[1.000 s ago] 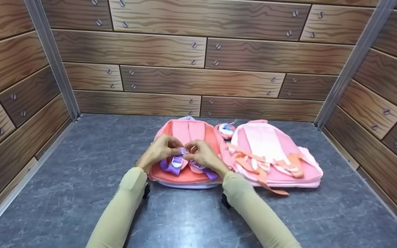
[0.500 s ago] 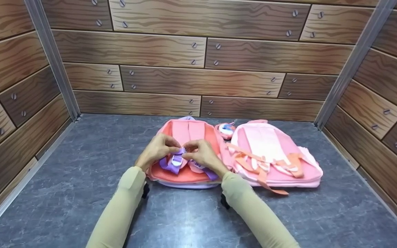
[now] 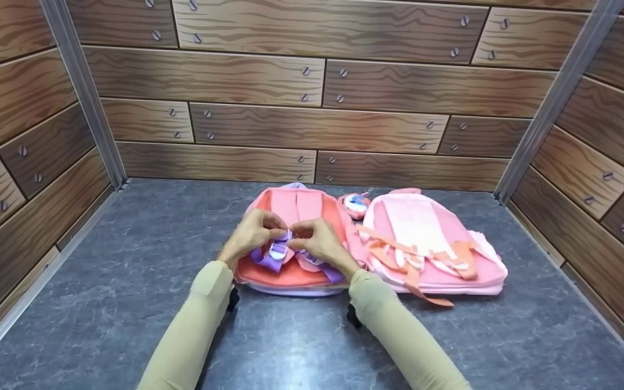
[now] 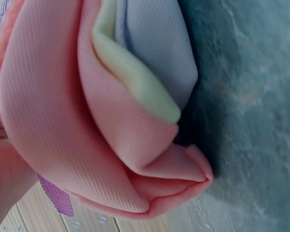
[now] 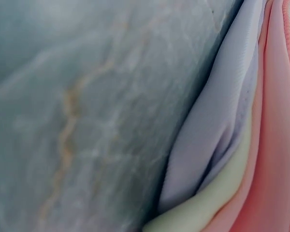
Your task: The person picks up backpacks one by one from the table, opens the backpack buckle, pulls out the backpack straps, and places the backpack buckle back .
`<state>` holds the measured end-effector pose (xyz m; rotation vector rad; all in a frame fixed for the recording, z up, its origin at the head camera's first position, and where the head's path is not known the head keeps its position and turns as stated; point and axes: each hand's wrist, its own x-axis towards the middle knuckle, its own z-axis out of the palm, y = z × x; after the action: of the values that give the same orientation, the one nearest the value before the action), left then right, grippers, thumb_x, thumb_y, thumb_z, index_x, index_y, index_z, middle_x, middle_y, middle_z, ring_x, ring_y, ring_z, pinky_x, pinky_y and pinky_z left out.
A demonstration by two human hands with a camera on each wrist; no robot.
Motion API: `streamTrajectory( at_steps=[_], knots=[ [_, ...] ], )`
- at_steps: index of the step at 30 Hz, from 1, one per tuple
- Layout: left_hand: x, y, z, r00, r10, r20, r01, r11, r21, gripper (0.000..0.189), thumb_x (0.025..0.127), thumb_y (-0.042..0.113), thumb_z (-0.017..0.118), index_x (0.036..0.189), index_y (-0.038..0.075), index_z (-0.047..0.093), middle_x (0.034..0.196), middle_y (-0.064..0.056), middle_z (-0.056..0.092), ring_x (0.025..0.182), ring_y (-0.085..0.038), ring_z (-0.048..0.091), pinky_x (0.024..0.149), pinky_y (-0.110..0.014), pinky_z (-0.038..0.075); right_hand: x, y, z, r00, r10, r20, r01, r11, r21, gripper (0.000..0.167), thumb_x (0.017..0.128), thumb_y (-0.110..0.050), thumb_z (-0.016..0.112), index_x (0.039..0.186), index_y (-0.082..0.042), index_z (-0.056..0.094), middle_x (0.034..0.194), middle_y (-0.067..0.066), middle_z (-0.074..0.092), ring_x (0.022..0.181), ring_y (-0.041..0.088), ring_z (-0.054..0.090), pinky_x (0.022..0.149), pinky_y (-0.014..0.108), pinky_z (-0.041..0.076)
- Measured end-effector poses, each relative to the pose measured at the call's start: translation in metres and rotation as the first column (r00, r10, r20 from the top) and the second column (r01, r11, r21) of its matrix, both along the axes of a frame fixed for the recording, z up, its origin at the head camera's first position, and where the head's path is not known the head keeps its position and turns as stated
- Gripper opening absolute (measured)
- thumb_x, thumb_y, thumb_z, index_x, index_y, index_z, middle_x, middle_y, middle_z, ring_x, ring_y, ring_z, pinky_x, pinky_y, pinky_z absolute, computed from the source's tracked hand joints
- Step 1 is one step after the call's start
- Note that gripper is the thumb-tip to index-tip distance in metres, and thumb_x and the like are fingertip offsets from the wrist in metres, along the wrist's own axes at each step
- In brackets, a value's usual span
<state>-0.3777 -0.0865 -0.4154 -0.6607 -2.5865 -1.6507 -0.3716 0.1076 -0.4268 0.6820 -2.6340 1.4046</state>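
A coral-pink backpack [image 3: 297, 203] lies in the middle of the head view with its strap side up. Over its middle, my left hand [image 3: 249, 235] pinches a small purple buckle [image 3: 288, 235] on a strap. From the other side, my right hand [image 3: 320, 244] pinches at the same buckle, and its fingertips hide part of it. Just below hangs a purple strap [image 3: 268, 261] with a pale adjuster [image 3: 278, 251]. The left wrist view shows the bag's ribbed pink side [image 4: 48, 106] close up; the right wrist view shows its lilac panel [image 5: 217, 101].
To the right lies a light pink backpack [image 3: 426, 216] with orange straps [image 3: 412, 276]. A small round pouch [image 3: 355, 206] sits between the two bags at the back. Wood-patterned walls [image 3: 312, 81] enclose the dark marbled tabletop [image 3: 160, 227].
The left hand shifts slightly, and the purple buckle between the fingertips tilts and rises a little. The right hand stays almost in place; both backpacks lie still.
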Motion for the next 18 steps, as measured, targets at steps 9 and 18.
streamTrajectory(
  at_steps=[9,18],
  knots=[
    [-0.0002,-0.0047,0.0011,0.998,-0.045,0.039,0.044,0.999,0.014,0.012,0.086,0.007,0.072,0.096,0.000,0.073,0.085,-0.009,0.072,0.057,-0.007,0.053,0.048,-0.020,0.044,-0.0004,0.0003,-0.0008,0.997,0.018,0.071,-0.012,0.997,-0.075,0.028,0.079,-0.012,0.079,0.107,-0.010,0.075,0.099,0.008,0.076,0.090,0.016,0.070,0.082,0.027,0.055],
    [-0.0002,-0.0071,0.0021,0.997,-0.014,0.082,0.010,0.999,0.042,0.011,0.084,0.004,0.073,0.095,0.001,0.076,0.081,-0.006,0.071,0.052,-0.007,0.050,0.046,-0.019,0.040,-0.0029,0.0036,-0.0025,0.987,0.047,0.152,-0.018,0.981,-0.192,0.029,0.080,-0.007,0.077,0.108,-0.004,0.073,0.096,0.007,0.074,0.085,0.010,0.065,0.079,0.023,0.053]
  ],
)
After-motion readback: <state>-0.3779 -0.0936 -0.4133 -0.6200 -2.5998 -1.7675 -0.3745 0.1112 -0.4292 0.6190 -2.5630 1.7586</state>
